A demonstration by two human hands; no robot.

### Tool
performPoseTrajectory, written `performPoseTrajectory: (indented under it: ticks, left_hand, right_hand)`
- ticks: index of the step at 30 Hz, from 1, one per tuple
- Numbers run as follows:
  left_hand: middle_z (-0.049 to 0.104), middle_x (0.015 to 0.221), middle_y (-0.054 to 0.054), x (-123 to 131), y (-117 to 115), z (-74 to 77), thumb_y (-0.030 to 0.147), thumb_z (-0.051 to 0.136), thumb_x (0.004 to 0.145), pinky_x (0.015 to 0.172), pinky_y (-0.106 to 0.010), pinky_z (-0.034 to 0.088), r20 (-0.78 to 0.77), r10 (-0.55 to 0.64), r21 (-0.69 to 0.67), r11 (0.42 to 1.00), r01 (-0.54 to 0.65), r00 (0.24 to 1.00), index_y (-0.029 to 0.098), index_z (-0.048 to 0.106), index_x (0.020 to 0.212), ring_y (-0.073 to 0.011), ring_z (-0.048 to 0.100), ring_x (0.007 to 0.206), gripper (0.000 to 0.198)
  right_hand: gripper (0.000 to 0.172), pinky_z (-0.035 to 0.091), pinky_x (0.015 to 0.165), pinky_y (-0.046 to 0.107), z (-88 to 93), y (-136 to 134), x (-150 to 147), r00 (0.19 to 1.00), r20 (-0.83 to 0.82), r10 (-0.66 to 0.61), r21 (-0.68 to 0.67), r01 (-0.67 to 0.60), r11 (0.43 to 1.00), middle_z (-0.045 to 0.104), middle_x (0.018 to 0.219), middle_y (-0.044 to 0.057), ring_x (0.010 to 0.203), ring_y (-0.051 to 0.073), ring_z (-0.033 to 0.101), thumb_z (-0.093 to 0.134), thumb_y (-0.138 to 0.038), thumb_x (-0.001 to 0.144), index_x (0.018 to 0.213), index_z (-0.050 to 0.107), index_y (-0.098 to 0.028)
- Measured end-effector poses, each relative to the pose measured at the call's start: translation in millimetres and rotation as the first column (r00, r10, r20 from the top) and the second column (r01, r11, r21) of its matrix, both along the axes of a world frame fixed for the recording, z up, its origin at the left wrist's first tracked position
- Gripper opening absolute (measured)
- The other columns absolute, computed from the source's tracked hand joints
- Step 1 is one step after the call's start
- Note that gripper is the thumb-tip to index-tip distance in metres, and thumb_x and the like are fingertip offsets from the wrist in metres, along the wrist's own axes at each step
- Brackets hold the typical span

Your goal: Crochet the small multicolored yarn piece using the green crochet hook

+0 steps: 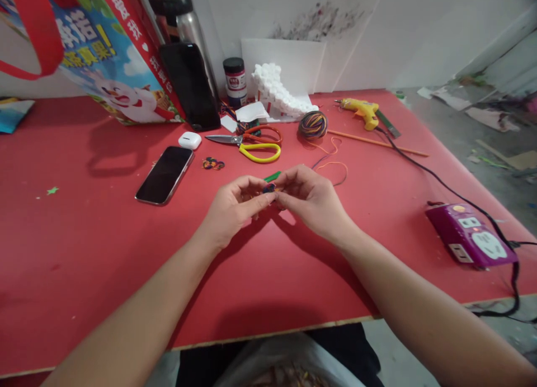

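Observation:
Both my hands meet over the middle of the red table (84, 253). My left hand (235, 205) and my right hand (308, 197) pinch a small coil of multicoloured cord (269, 189) between their fingertips. A green stick (272, 177) lies just behind my fingers. A loose strand of the cord (331, 163) runs back to a ball of multicoloured cord (312, 124). Two small finished coils (213, 164) rest on the table to the left.
Near the hands lie a phone (164, 174), a white earbud case (189, 140), scissors (251, 144), a yellow glue gun (361, 111), a thin wooden stick (377, 142) and a purple power strip (470, 236). A printed bag (109, 57), dark jar (235, 80) and foam piece (279, 93) stand behind.

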State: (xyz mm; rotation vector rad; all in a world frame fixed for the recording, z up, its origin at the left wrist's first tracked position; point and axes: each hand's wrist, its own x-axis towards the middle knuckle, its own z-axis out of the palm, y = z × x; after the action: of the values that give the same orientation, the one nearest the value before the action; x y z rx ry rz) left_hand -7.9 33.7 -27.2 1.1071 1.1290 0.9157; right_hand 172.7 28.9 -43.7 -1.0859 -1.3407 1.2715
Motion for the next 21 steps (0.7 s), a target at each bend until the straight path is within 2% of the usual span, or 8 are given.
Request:
performPoseTrajectory:
  ticks: [3,5,8,9,12,17,19,21]
  left_hand:
    - [0.068,0.070,0.001,2,-2,3.3,0.033,0.087,0.073,0.051,-0.022,0.043,0.004,0.045,0.036,0.998,-0.045,0.999,0.017,0.073,0.081,-0.0088,0.055,0.056,0.023]
    - [0.069,0.068,0.001,1,0,4.0,0.029,0.086,0.073,0.055,-0.022,0.047,0.013,0.078,0.044,0.996,-0.079,0.997,0.017,0.072,0.078,-0.0086,0.056,0.055,0.020]
    - [0.070,0.064,0.001,-2,3,3.4,0.026,0.085,0.074,0.053,-0.023,0.047,-0.005,0.082,0.040,0.996,-0.081,0.997,0.017,0.071,0.077,-0.0095,0.057,0.052,0.018]
    - [0.069,0.062,0.001,-3,3,3.1,0.026,0.084,0.074,0.052,-0.023,0.047,-0.010,0.072,0.043,0.996,-0.072,0.997,0.017,0.070,0.077,-0.0098,0.057,0.051,0.017]
    - [0.067,0.060,0.002,-3,3,3.3,0.026,0.083,0.075,0.049,-0.023,0.045,-0.033,0.040,0.058,0.998,-0.038,0.999,0.016,0.071,0.079,-0.0095,0.056,0.048,0.016]
    - [0.066,0.063,0.002,-1,1,4.9,0.028,0.082,0.075,0.045,-0.022,0.041,-0.081,0.018,0.097,0.995,-0.010,0.997,0.016,0.072,0.081,-0.0092,0.055,0.049,0.016]
    - [0.065,0.063,0.002,-1,0,4.9,0.029,0.082,0.075,0.042,-0.022,0.039,-0.100,0.035,0.092,0.995,-0.026,0.994,0.017,0.072,0.081,-0.0093,0.053,0.048,0.016]
    - [0.064,0.063,0.002,-1,1,4.4,0.030,0.081,0.075,0.040,-0.022,0.038,-0.117,0.045,0.080,0.996,-0.036,0.992,0.017,0.072,0.083,-0.0095,0.051,0.048,0.017]
  right_hand:
    - [0.023,0.058,0.072,0.033,1.1,-2,2,0.997,0.052,0.052,-0.003,-0.052,0.999,0.071,0.087,0.002,0.076,0.017,0.071,0.078,-0.033,0.082,0.096,0.064,-0.020]
    - [0.024,0.055,0.066,0.031,5.3,-4,6,0.980,0.179,0.085,-0.006,-0.086,0.996,0.071,0.083,0.002,0.070,0.016,0.068,0.078,-0.033,0.083,0.099,0.067,-0.019]
    - [0.007,0.046,0.059,0.028,12.0,-6,12,0.926,0.366,0.097,0.062,-0.128,0.990,0.070,0.072,0.000,0.059,0.013,0.060,0.073,-0.025,0.088,0.090,0.074,-0.018]
    - [0.007,0.044,0.058,0.027,13.7,-7,12,0.918,0.386,0.094,0.096,-0.141,0.985,0.071,0.072,0.001,0.058,0.012,0.059,0.071,-0.023,0.089,0.085,0.075,-0.018]
    - [0.014,0.043,0.057,0.027,16.7,-8,13,0.931,0.356,0.079,0.140,-0.136,0.981,0.073,0.072,0.002,0.058,0.012,0.059,0.071,-0.026,0.090,0.080,0.077,-0.018]
    - [0.020,0.044,0.051,0.027,19.3,-8,15,0.966,0.237,0.102,-0.026,-0.099,0.995,0.068,0.057,-0.001,0.048,0.015,0.061,0.077,-0.038,0.090,0.093,0.078,-0.018]
    - [0.016,0.041,0.048,0.026,19.0,-7,17,0.958,0.252,0.133,-0.036,-0.128,0.991,0.067,0.056,-0.002,0.045,0.012,0.057,0.078,-0.034,0.088,0.089,0.078,-0.018]
    - [0.012,0.037,0.048,0.025,17.4,-6,17,0.947,0.298,0.124,0.021,-0.136,0.990,0.069,0.058,-0.001,0.046,0.011,0.055,0.074,-0.028,0.089,0.082,0.079,-0.019]
